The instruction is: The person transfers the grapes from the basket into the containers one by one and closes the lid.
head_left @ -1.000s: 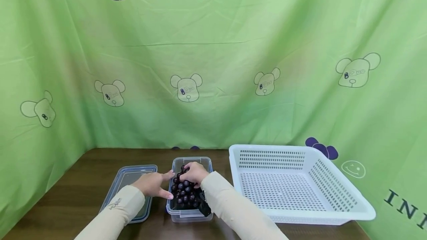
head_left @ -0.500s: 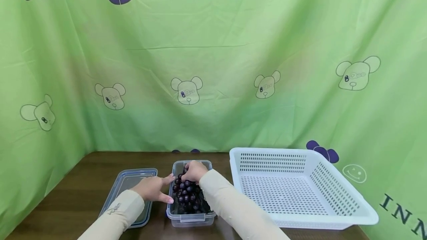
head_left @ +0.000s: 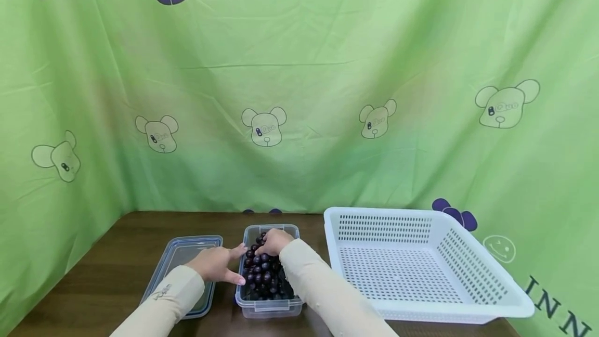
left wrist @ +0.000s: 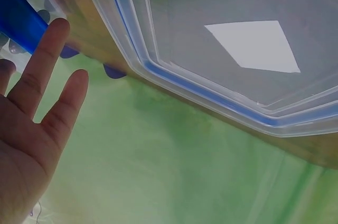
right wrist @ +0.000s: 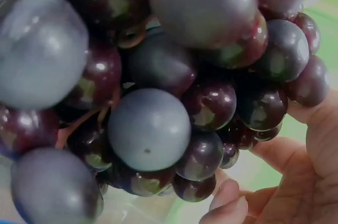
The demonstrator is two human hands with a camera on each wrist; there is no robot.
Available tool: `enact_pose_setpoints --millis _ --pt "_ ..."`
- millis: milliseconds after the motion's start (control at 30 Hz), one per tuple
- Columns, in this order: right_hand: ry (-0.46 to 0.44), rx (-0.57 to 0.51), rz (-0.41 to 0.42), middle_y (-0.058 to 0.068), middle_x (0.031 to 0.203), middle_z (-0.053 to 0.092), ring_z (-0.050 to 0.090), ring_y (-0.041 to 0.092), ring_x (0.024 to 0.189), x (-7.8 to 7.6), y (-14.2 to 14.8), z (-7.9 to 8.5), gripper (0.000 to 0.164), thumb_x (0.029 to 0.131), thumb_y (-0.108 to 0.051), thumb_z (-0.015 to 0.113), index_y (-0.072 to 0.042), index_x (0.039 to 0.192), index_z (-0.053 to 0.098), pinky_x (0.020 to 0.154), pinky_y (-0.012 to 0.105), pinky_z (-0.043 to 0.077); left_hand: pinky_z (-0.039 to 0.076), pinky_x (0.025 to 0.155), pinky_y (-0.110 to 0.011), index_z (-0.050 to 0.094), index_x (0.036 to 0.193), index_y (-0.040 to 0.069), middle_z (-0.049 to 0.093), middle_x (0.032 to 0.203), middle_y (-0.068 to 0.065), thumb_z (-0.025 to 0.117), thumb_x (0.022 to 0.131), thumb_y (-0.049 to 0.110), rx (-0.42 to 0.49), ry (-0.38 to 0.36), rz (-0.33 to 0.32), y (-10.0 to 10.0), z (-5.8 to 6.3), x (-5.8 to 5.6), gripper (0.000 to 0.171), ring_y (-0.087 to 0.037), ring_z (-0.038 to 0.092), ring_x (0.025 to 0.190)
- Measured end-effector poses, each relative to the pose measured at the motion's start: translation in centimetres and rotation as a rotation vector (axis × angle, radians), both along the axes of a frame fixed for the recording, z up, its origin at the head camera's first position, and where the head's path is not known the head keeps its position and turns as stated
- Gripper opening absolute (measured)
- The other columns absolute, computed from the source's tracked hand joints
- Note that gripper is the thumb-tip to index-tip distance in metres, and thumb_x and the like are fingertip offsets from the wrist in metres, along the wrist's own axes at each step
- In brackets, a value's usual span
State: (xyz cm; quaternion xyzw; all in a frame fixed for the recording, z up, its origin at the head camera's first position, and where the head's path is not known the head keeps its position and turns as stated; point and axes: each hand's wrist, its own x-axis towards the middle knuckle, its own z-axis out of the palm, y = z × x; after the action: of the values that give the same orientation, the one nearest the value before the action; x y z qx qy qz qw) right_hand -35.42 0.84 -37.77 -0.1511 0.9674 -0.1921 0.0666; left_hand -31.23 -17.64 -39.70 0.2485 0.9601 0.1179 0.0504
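Note:
A bunch of dark purple grapes [head_left: 263, 273] lies in a clear plastic food box [head_left: 269, 306] on the table in the head view. My right hand [head_left: 277, 242] grips the bunch near its far end, and its fingertips are partly hidden among the grapes. Close up in the right wrist view, the fingers [right wrist: 280, 152] curl against the grapes [right wrist: 149, 129]. At the box's left side is my left hand [head_left: 215, 265], thumb and index finger spread against the rim. The left wrist view shows its fingers [left wrist: 63, 102] extended beside a blue edge.
A clear lid with a blue seal [head_left: 180, 251] lies left of the box, partly under the left forearm. To the right stands a large white perforated basket [head_left: 374, 315]. Behind the brown table [head_left: 126, 269] hangs a green printed cloth [head_left: 318, 170].
A second ago a black object showed under the right wrist at the box's near right corner; now the box edge there is visible. My left hand stays by the rim. The head view shifted slightly.

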Motion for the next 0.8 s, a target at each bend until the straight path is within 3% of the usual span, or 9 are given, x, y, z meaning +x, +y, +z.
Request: enact_pose_setpoints --millis 100,300,467,567,667,800 --pt "-0.003 -0.021 0.017 0.011 0.108 0.069 0.063 0.027 0.102 -0.1 0.0 0.1 0.042 0.079 -0.029 0.075 -0.002 0.111 0.071 0.089 0.034 0.050 0.053 0.076 -0.047 0.047 0.142 0.006 0.054 0.136 -0.013 0.074 0.076 0.049 -0.001 -0.011 0.012 -0.1 0.1 0.0 0.083 -0.036 0.064 0.100" --pt "0.005 -0.113 0.026 0.012 0.104 0.070 0.064 0.027 0.100 -0.4 0.3 0.7 0.038 0.078 -0.026 0.074 0.000 0.106 0.072 0.087 0.034 0.050 0.051 0.080 -0.049 0.044 0.142 0.001 0.049 0.141 -0.014 0.073 0.078 0.047 0.046 -0.023 -0.022 -0.7 -0.1 -0.2 0.084 -0.038 0.061 0.105" --pt "0.057 -0.207 0.009 0.002 0.072 0.066 0.056 0.014 0.060 -0.7 0.5 1.2 0.017 0.076 -0.020 0.071 -0.006 0.085 0.074 0.058 0.026 0.049 0.049 0.085 -0.052 0.044 0.142 -0.001 0.046 0.143 -0.016 0.070 0.081 0.049 0.064 -0.014 -0.044 -1.3 -0.5 -0.2 0.083 -0.039 0.058 0.111" --pt "0.050 -0.338 -0.033 0.000 0.058 0.060 0.047 0.008 0.047 -0.6 0.3 1.8 0.015 0.077 -0.013 0.068 -0.006 0.088 0.075 0.045 0.022 0.043 0.049 0.086 -0.051 0.045 0.140 -0.002 0.048 0.141 -0.017 0.066 0.083 0.051 0.052 0.014 -0.054 -1.6 -0.5 -0.1 0.081 -0.038 0.058 0.112" --pt "0.006 -0.502 -0.036 0.006 0.058 0.063 0.050 0.009 0.045 -0.3 -0.1 2.2 0.022 0.078 -0.006 0.065 0.000 0.096 0.074 0.042 0.020 0.043 0.047 0.089 -0.052 0.046 0.139 -0.004 0.052 0.137 -0.019 0.063 0.087 0.050 0.088 0.027 -0.036 -2.2 -0.1 0.2 0.077 -0.039 0.056 0.115" --pt "-0.002 -0.557 0.054 0.013 0.076 0.071 0.063 0.015 0.059 -0.1 -0.9 2.6 0.026 0.078 -0.002 0.064 0.004 0.101 0.073 0.053 0.020 0.049 0.044 0.093 -0.054 0.050 0.136 -0.005 0.055 0.131 -0.023 0.063 0.090 0.043 0.187 0.040 0.055 -3.9 0.7 0.7 0.068 -0.041 0.054 0.117"
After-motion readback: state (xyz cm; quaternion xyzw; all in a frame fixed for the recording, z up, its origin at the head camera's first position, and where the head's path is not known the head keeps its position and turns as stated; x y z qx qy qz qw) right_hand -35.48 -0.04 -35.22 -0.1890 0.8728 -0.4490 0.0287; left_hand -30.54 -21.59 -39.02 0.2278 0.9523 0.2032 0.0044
